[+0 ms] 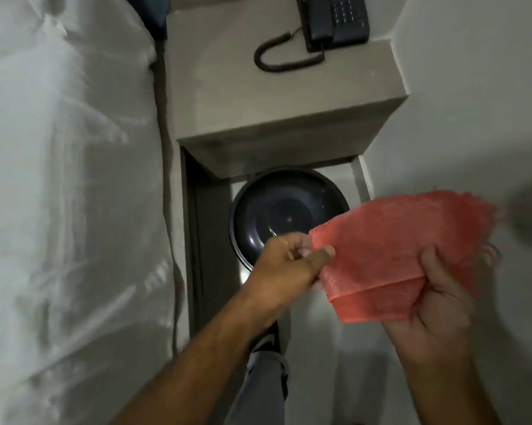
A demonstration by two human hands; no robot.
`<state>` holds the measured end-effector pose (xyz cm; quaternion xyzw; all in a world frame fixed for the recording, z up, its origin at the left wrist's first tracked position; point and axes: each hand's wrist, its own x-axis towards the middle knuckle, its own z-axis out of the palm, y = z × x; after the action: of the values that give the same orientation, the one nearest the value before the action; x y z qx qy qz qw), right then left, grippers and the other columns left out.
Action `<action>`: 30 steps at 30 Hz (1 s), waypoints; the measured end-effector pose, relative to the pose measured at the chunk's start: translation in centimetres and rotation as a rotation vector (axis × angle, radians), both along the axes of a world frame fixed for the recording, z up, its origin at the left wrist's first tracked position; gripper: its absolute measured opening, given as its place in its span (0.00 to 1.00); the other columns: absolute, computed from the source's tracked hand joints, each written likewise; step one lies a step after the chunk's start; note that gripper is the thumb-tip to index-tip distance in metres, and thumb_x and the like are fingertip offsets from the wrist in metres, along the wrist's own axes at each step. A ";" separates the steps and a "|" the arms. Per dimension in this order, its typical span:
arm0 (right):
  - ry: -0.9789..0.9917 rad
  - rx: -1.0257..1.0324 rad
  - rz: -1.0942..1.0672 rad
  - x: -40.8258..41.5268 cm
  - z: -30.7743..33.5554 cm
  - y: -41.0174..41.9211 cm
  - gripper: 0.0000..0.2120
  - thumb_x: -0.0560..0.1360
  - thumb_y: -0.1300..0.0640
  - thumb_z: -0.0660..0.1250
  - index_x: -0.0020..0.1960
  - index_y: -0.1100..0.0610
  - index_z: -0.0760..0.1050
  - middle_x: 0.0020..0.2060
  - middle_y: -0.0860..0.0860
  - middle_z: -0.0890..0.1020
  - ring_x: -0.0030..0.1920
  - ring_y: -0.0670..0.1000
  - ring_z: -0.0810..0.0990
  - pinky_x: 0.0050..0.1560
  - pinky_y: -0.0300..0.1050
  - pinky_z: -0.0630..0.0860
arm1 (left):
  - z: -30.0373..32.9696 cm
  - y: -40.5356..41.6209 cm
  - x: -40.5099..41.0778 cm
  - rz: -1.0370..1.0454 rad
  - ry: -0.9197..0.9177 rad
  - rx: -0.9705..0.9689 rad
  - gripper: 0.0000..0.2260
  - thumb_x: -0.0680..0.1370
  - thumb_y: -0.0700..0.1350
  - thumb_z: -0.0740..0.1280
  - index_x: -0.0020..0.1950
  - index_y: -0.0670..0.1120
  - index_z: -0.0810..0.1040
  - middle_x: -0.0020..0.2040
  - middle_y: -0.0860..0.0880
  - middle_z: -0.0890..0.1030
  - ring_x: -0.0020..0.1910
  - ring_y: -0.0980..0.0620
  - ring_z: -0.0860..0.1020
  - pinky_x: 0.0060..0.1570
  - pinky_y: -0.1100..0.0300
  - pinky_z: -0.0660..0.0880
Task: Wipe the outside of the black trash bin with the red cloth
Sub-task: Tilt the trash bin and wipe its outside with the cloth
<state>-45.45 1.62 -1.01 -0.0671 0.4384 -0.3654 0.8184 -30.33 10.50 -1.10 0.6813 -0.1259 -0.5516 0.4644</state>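
Observation:
The black trash bin (277, 207) stands on the floor, half tucked under a grey nightstand, and I look straight down into its empty inside. The red cloth (390, 250) is folded and held above and to the right of the bin, covering part of its rim. My left hand (289, 265) pinches the cloth's left corner between thumb and fingers. My right hand (436, 305) grips the cloth's lower right edge from below, palm up. Neither hand touches the bin.
A grey nightstand (277, 96) juts out over the bin, with a dark corded telephone (335, 19) on top. A white bed (65, 194) fills the left side. A white wall (473, 102) is on the right. My trouser leg and shoe (267, 363) are below.

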 end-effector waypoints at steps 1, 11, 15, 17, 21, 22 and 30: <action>0.039 0.001 -0.017 -1.6 -1.9 0.6 0.21 0.79 0.52 0.63 0.71 0.56 0.73 0.63 0.56 0.84 0.62 0.57 0.83 0.58 0.61 0.81 | -2.3 1.0 -0.6 -0.109 -0.276 0.020 0.14 0.78 0.49 0.67 0.54 0.38 0.80 0.48 0.37 0.85 0.47 0.37 0.83 0.46 0.51 0.79; 0.364 -0.017 -0.084 -8.5 -29.2 4.4 0.22 0.84 0.54 0.59 0.77 0.54 0.66 0.70 0.55 0.77 0.67 0.55 0.79 0.65 0.54 0.76 | -19.9 1.9 0.8 -0.938 -1.602 0.071 0.52 0.65 0.64 0.70 0.79 0.36 0.56 0.79 0.34 0.59 0.79 0.34 0.56 0.76 0.39 0.58; 0.262 0.003 -0.095 -5.5 -35.2 4.8 0.18 0.83 0.55 0.59 0.72 0.57 0.71 0.58 0.55 0.84 0.51 0.55 0.86 0.39 0.49 0.83 | -19.9 1.1 0.3 -1.064 -1.770 0.187 0.54 0.63 0.64 0.71 0.77 0.33 0.54 0.78 0.30 0.60 0.77 0.32 0.61 0.72 0.39 0.65; 0.287 -0.028 -0.060 -3.5 -36.1 4.5 0.19 0.83 0.52 0.59 0.71 0.58 0.71 0.61 0.60 0.80 0.56 0.61 0.81 0.41 0.48 0.78 | -18.4 -0.2 0.5 -1.070 -1.743 0.254 0.55 0.62 0.64 0.72 0.78 0.35 0.53 0.79 0.33 0.59 0.78 0.35 0.61 0.72 0.43 0.65; 0.309 -0.215 -0.135 -0.4 -35.0 2.9 0.20 0.83 0.54 0.62 0.74 0.54 0.69 0.69 0.57 0.77 0.66 0.61 0.78 0.66 0.62 0.75 | -12.9 -3.0 4.6 -0.807 -1.507 0.125 0.44 0.58 0.59 0.73 0.71 0.43 0.71 0.66 0.40 0.79 0.62 0.41 0.79 0.60 0.49 0.77; 0.327 -0.304 -0.143 0.1 -34.4 2.5 0.20 0.83 0.55 0.62 0.74 0.54 0.69 0.70 0.55 0.76 0.68 0.59 0.76 0.71 0.62 0.71 | -11.9 -3.6 5.9 -0.749 -1.440 0.098 0.40 0.58 0.57 0.73 0.69 0.44 0.75 0.59 0.43 0.83 0.56 0.42 0.81 0.55 0.50 0.79; 0.553 -0.708 0.268 5.1 -35.5 -0.5 0.14 0.83 0.58 0.63 0.68 0.53 0.74 0.59 0.53 0.82 0.62 0.58 0.79 0.60 0.42 0.70 | -12.2 -5.9 9.3 -0.754 -1.214 0.048 0.40 0.57 0.53 0.74 0.70 0.54 0.74 0.56 0.50 0.84 0.51 0.62 0.80 0.45 0.71 0.78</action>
<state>-40.36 1.13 -36.48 -0.4930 0.4758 -0.3522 0.6376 -21.03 4.56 -13.31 0.7882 -0.5768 -0.2008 0.0752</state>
